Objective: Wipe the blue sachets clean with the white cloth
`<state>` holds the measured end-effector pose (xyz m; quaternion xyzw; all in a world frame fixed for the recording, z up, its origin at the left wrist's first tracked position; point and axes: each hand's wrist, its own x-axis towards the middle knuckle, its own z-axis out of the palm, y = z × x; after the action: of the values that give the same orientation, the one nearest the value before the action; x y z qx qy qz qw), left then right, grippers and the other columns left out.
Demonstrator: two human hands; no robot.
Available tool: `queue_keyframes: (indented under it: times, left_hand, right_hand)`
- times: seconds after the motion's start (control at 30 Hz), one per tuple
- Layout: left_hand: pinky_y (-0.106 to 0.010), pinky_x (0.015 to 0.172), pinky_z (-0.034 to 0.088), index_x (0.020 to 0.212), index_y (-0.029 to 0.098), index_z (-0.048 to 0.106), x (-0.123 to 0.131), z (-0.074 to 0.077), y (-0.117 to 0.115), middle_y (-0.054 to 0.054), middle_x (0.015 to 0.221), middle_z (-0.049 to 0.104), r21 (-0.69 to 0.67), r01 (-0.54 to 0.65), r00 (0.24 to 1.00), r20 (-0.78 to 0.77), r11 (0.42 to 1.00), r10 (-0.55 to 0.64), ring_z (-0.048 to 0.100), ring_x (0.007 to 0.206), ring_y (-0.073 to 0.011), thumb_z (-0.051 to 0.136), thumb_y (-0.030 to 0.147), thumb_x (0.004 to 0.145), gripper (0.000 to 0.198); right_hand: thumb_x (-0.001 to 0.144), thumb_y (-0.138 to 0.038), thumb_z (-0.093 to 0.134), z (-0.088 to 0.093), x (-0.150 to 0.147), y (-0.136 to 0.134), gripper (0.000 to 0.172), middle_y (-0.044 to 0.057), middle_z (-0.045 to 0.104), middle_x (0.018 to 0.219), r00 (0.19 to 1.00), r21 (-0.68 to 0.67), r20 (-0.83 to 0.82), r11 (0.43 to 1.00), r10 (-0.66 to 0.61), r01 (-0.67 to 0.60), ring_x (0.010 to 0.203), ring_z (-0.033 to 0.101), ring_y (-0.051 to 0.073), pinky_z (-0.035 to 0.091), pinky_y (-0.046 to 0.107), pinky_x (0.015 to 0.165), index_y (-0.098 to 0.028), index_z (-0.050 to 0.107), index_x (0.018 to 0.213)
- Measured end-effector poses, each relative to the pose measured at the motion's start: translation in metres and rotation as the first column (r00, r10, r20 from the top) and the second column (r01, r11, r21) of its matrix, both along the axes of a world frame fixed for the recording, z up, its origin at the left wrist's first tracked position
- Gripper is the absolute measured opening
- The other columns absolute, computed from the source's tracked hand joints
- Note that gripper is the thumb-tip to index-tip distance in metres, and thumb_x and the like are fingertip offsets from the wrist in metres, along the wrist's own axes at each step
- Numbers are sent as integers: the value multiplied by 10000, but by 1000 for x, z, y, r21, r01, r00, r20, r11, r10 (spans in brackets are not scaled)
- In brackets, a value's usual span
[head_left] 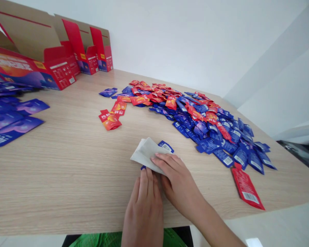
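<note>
Here, right hand (176, 181) grasping white sheet (146, 154), left hand (143, 209) touching it (blue sachet (166, 146) beneath)

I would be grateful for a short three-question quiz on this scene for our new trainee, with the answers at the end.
1. True or false: the right hand lies on the white pad.
2. Multiple choice: what colour is the sachet showing past the far edge of the pad? A red, B blue, C green.
3. Short answer: what stands open at the far left of the wood-grain table?

Key: 1 true; 2 B; 3 open cardboard boxes.
</note>
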<state>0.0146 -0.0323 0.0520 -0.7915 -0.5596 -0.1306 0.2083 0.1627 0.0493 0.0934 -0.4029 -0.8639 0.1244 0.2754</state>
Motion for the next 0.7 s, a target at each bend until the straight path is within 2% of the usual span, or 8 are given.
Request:
queue_keyframes:
  times: [0.1,0.2,0.33,0.4,0.47,0.53,0.63,0.7]
  left_hand:
    - [-414,1082,543,1388,91,630,6,2,5,-166,1399,689,-2,-12,999,49,1000,12,590,1364,-294,422,221,913,534]
    - [-454,1115,537,1378,74,628,14,3,12,-184,1388,692,-33,-67,993,93,997,69,607,1352,-305,423,198,906,529]
    - [-495,1238,433,1481,116,546,17,1,15,-162,1486,632,-176,-74,985,138,982,99,509,1468,-293,422,152,914,582]
    - [-493,1243,429,1504,101,521,15,-1,14,-180,1527,596,-201,-61,985,146,978,91,476,1496,-304,426,155,920,595]
    - [-497,1223,455,1496,18,504,13,0,13,-241,1552,551,-190,-61,986,138,980,88,478,1492,-330,404,146,919,599]
    - [-479,1184,500,1455,-60,515,10,2,13,-290,1543,534,-167,-54,992,102,985,71,522,1452,-353,384,127,912,589]
    - [-411,1108,564,1385,-85,576,5,9,14,-290,1480,592,-92,-24,999,27,995,26,612,1359,-354,388,109,900,555]
    - [-394,1069,589,1348,-74,615,4,12,14,-272,1439,633,-32,-25,1000,8,999,25,646,1316,-348,387,101,893,539]
  right_hand:
    - [933,-44,506,-1,-2,0,460,113,633,1497,998,-1,57,1000,-25,25,1468,502,287,446,560,1227,-204,683,1326]
    - [937,-41,491,-3,-4,-4,490,109,601,1541,998,-28,65,1000,10,-8,1542,414,262,415,534,1260,-178,634,1386]
    - [926,16,428,-8,-1,-2,655,101,583,1565,989,-5,82,993,119,-119,1535,432,225,425,508,1260,-186,509,1544]
    - [902,53,405,-13,7,3,718,99,588,1561,989,27,100,993,110,-113,1531,438,226,430,517,1255,-207,499,1565]
    - [903,62,399,-18,20,10,735,99,588,1561,993,51,105,997,44,-50,1526,447,235,423,536,1256,-222,499,1573]
    - [930,36,412,-24,38,16,710,105,590,1557,993,69,94,995,-71,65,1498,489,252,437,554,1242,-235,497,1581]
    - [958,-24,444,-26,62,22,634,126,617,1525,960,83,67,961,-270,265,1432,568,297,479,576,1202,-233,549,1547]
    - [979,-70,451,-21,66,21,570,138,655,1478,926,78,27,924,-377,374,1379,619,315,516,581,1166,-220,587,1511]
